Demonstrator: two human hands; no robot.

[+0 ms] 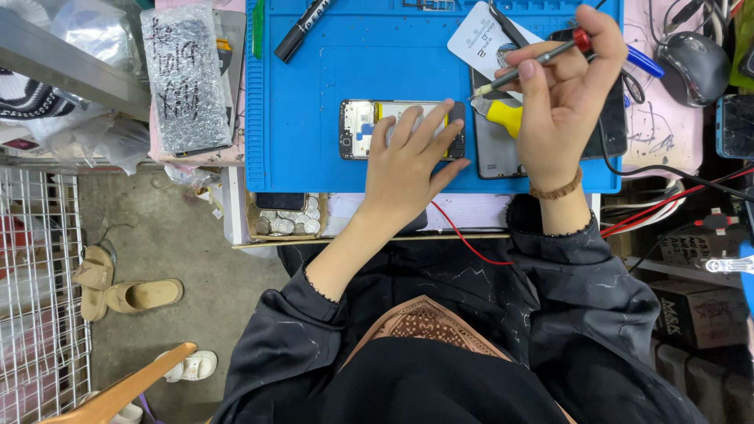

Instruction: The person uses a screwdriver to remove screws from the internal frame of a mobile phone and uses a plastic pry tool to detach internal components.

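- While the left hand (408, 161) presses flat on the opened phone (400, 129) at frame centre, its long axis runs left-right on the blue mat (314, 94).
- The right hand (561, 102), upper right, pinches a slim tool (534, 63), tip aimed left at the phone's right end.

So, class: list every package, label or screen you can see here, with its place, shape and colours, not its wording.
Bubble-wrap package: left of the blue mat, rectangular, silvery with dark scrawl.
White card: top of mat, rounded, dark print.
Opened phone: mat centre, under the left hand.
Dark box: lower right, pale lettering.
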